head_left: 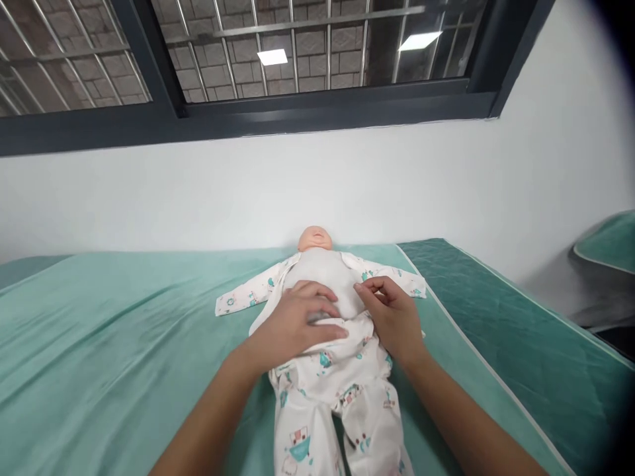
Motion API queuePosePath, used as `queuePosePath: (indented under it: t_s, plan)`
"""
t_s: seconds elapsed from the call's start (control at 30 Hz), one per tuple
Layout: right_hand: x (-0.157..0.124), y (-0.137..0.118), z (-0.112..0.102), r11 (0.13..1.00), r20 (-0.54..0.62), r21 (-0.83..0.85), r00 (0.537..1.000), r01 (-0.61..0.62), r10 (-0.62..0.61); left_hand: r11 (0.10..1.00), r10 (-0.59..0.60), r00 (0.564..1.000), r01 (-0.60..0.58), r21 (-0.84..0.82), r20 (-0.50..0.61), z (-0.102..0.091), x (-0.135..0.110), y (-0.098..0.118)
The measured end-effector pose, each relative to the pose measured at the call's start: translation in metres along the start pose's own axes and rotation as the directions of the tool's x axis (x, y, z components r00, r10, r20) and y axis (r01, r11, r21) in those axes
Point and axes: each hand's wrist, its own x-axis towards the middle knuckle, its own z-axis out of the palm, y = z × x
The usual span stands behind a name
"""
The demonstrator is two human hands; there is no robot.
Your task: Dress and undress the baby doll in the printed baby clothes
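A baby doll (315, 239) lies on its back, its head toward the wall. It wears white pants (307, 436) with a teal and red print, and a matching open jacket (248, 295) whose sleeves spread to both sides. A plain pale layer (320, 268) covers the chest. My left hand (300, 320) rests on the belly just above the waistband, fingers apart. At the doll's other side, my right hand (391, 314) is closed in a pinch by the jacket's edge. Whatever lies between its fingertips is hidden.
Under the doll is a light green sheet (124, 357), with some wrinkles at left. A darker green quilted cover (520, 350) lies to the right. Behind stands a white wall (223, 192) below a dark-framed window (322, 112) with metal bars. A green padded edge (610, 241) juts in at far right.
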Motion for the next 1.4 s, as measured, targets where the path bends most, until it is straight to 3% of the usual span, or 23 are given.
queuePosePath:
  t_s: [0.1,0.2,0.3,0.4,0.53,0.77,0.87,0.97,1.03,1.1,1.2,1.3,1.4]
  plan:
    - [0.001,0.0,0.002,1.0,0.002,0.025,1.0,0.001,-0.001,0.999,0.003,0.994,-0.007,0.041,0.113,0.001,0.007,0.004]
    - [-0.003,-0.003,0.005,0.999,0.027,0.037,0.999,0.016,-0.017,1.0,-0.017,0.994,0.019,-0.019,0.109,0.003,0.001,0.002]
    - [-0.007,-0.006,0.005,0.999,0.092,0.004,0.994,0.051,-0.051,0.969,-0.144,0.987,0.156,-0.191,0.076,0.006,-0.009,-0.005]
    - [-0.008,-0.007,0.002,0.996,0.212,-0.07,0.976,0.058,-0.042,0.858,-0.288,0.957,0.276,-0.434,0.04,0.008,-0.018,-0.013]
    - [-0.002,-0.004,-0.007,0.986,0.331,-0.157,0.937,-0.06,0.11,0.711,-0.331,0.943,0.274,-0.648,0.037,0.003,-0.022,-0.025]
    - [0.01,0.008,-0.02,0.972,0.433,-0.171,0.874,-0.162,0.222,0.772,-0.398,0.917,0.322,-0.547,-0.021,-0.019,-0.024,-0.049]
    - [0.013,0.012,-0.022,0.975,0.417,-0.148,0.883,-0.168,0.216,0.798,-0.417,0.907,0.331,-0.504,-0.065,-0.024,-0.025,-0.057]
    - [0.016,0.015,-0.022,0.975,0.349,-0.031,0.912,-0.218,0.215,0.785,-0.397,0.907,0.257,-0.564,-0.14,-0.022,-0.026,-0.064]
    - [0.017,0.017,-0.021,0.962,0.308,0.105,0.928,-0.253,0.21,0.785,-0.407,0.879,0.197,-0.587,-0.249,-0.017,-0.024,-0.067]
    - [0.019,0.019,-0.02,0.937,0.32,0.227,0.929,-0.264,0.185,0.831,-0.414,0.822,0.166,-0.531,-0.391,-0.009,-0.02,-0.07]
    - [0.02,0.023,-0.017,0.918,0.382,0.306,0.916,-0.253,0.125,0.906,-0.407,0.716,0.235,-0.352,-0.567,0.002,-0.013,-0.071]
    - [0.021,0.029,-0.013,0.933,0.344,0.306,0.936,-0.192,0.08,0.911,-0.405,0.636,0.346,-0.226,-0.657,0.01,-0.01,-0.071]
    - [0.022,0.031,-0.009,0.971,0.181,0.209,0.98,-0.118,0.081,0.889,-0.425,0.623,0.424,-0.173,-0.657,0.013,-0.008,-0.074]
